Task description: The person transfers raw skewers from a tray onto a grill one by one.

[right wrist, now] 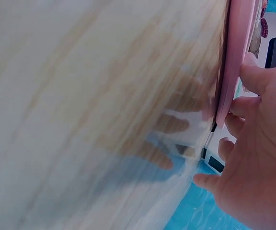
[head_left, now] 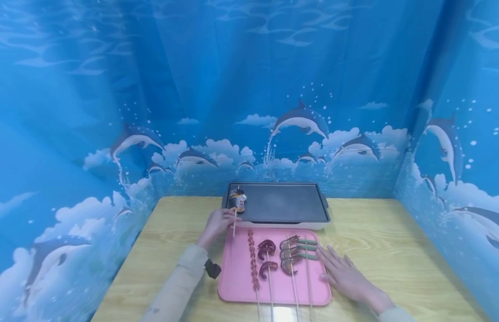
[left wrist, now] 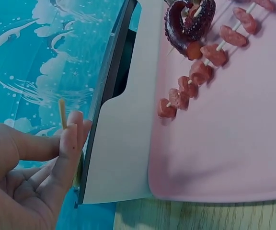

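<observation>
My left hand (head_left: 220,222) pinches the wooden stick of a food skewer (head_left: 237,201) between thumb and fingers. The skewer's dark, silvery piece with orange ends lies over the left side of the black griddle plate (head_left: 283,202). In the left wrist view the tip of the stick (left wrist: 63,113) pokes out past the fingertips. My right hand (head_left: 348,276) has its fingers stretched out at the right rim of the pink tray (head_left: 237,277). In the right wrist view its thumb is at the tray's edge (right wrist: 238,43).
On the tray lie a skewer of small meat pieces (head_left: 252,261), a tentacle skewer (head_left: 267,248), a shrimp skewer (head_left: 289,255) and a skewer with green pieces (head_left: 307,249). Their sticks run over the tray's near edge. Under everything is a wooden table (head_left: 378,232), with a dolphin-print curtain (head_left: 249,89) behind.
</observation>
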A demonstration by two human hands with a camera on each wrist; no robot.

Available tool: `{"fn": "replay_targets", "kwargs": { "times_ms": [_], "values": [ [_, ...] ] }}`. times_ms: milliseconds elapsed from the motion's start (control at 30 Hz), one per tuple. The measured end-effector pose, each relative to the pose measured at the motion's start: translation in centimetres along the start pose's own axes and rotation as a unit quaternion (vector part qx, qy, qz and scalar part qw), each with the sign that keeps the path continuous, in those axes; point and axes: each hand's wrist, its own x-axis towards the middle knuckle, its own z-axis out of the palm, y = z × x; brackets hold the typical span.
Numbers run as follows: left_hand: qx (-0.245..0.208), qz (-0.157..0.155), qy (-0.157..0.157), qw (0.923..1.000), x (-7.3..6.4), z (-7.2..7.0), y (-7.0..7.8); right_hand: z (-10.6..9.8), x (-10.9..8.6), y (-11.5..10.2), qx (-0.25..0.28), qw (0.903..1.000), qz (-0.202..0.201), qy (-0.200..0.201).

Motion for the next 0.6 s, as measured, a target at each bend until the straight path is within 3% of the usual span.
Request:
{"fn": "replay_targets", "kwargs": {
  "times_ms": [167, 367, 600],
  "values": [
    [0.016, 0.005, 0.025, 0.9995, 0.1, 0.0, -0.4, 0.0, 0.1, -0.1, -0.005, 0.9999, 0.000, 0.009],
    [0.082, 0.003, 0.064, 0.9946, 0.0, -0.2, -0.9, 0.0, 0.0, -0.1, -0.004, 1.0000, -0.002, 0.005],
    [0.107, 0.007, 0.070, 0.9917, -0.2, -0.2, -1.3, 0.1, 0.1, 0.0, -0.014, 0.9998, 0.008, -0.007]
  ]
}}
